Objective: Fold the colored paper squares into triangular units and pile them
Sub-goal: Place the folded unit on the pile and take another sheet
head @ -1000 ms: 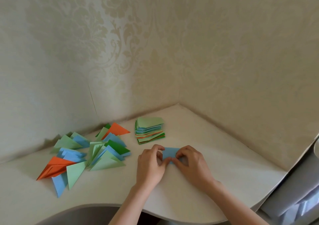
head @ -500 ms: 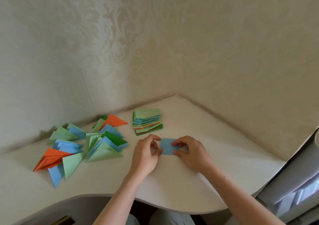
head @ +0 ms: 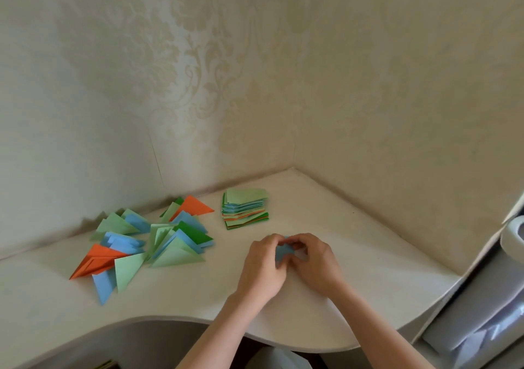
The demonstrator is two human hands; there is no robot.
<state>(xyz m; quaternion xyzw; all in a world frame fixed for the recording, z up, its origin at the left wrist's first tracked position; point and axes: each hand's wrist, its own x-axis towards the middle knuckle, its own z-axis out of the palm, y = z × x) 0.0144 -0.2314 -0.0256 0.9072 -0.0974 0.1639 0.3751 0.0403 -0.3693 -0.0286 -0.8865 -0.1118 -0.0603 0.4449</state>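
I pinch the blue paper between my left hand and right hand, fingers curled close together. To crease cleanly, I should align edges before pressing. The pile of triangles lies to my left, the stack of squares just beyond my hands.

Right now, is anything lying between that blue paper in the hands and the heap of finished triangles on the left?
Nothing visible. Both hands hold the blue paper; only bare desk lies between it and the pile of folded triangles.
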